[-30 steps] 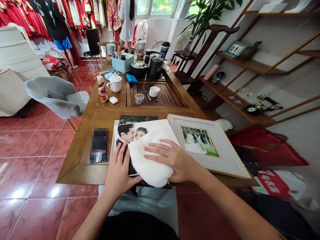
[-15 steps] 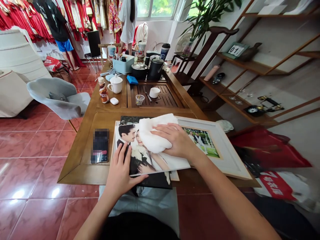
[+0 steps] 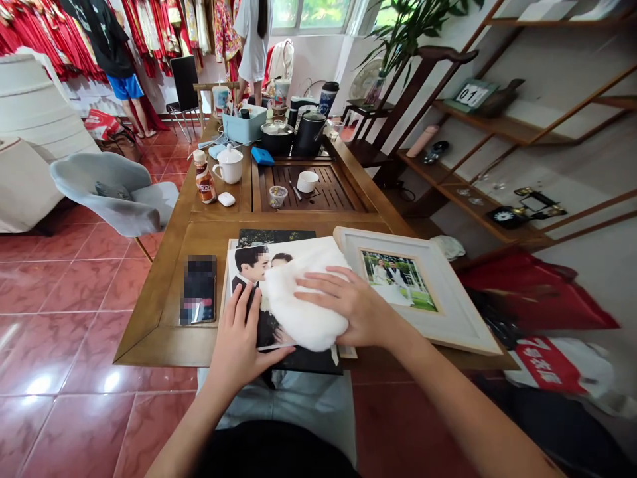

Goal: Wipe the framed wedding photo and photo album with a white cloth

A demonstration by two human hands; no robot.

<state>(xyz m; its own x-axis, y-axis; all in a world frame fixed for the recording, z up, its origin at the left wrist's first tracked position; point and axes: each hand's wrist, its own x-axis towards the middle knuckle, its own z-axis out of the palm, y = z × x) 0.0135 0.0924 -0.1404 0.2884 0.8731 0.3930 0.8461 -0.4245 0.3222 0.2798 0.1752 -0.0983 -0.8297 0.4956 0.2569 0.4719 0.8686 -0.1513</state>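
A wedding photo panel lies near the table's front edge, on top of a dark album or board. My left hand rests with its fingers spread over the panel's lower left corner and holds nothing. Under my right hand is a bunched white cloth, pressed against the panel's face and gripped along its right side. The cloth hides the middle and lower right of the printed picture. Just right of that hand, a white framed photo lies flat, its left edge close to the panel.
A phone lies left of the panel. Farther back stand a bottle, a lidded white mug, an earbud case and a tea tray with small cups. A shelf is on the right; two people stand at the far end.
My right hand has drawn the white cloth down and slightly left over the photo panel, to its lower edge. My left hand stays in place.
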